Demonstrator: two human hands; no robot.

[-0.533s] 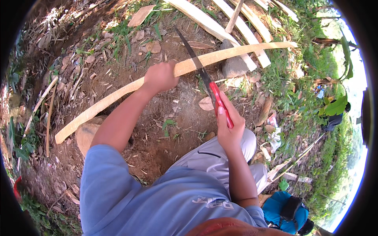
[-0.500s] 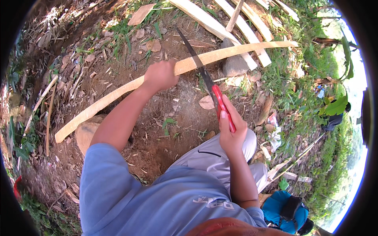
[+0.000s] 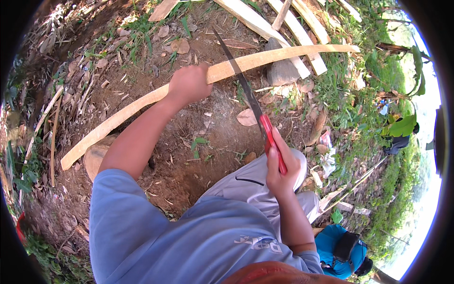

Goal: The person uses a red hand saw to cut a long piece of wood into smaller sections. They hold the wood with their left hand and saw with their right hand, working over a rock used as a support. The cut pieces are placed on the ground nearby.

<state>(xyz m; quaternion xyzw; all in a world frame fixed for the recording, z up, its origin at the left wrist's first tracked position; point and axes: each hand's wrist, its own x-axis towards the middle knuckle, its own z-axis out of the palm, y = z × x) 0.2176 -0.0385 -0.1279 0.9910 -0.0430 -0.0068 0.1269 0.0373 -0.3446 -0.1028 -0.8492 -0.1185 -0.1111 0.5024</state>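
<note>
A long pale wooden plank [image 3: 127, 115] lies across the space before me, looking curved in this wide view. My left hand [image 3: 189, 85] is closed around it near its middle. In my right hand [image 3: 283, 172] is the red handle of a handsaw [image 3: 251, 98], my fingers wrapped round the grip. The saw's dark blade crosses the plank just right of my left hand, its tip pointing away and to the left. Near its left end the plank rests over a cut log [image 3: 96, 156]; toward the right it passes over a grey stone block [image 3: 282, 71].
Several sawn planks [image 3: 302, 35] lie at the far right, beyond the stone. Dry leaves and wood chips cover the soil. A person in a blue top [image 3: 335, 248] is close at my lower right; another person [image 3: 398, 142] is farther off among plants. White litter [image 3: 328, 163] lies right of my knee.
My right hand has drawn the saw back toward me, slightly down and right. My left hand keeps its hold on the plank. The view has shifted a little.
</note>
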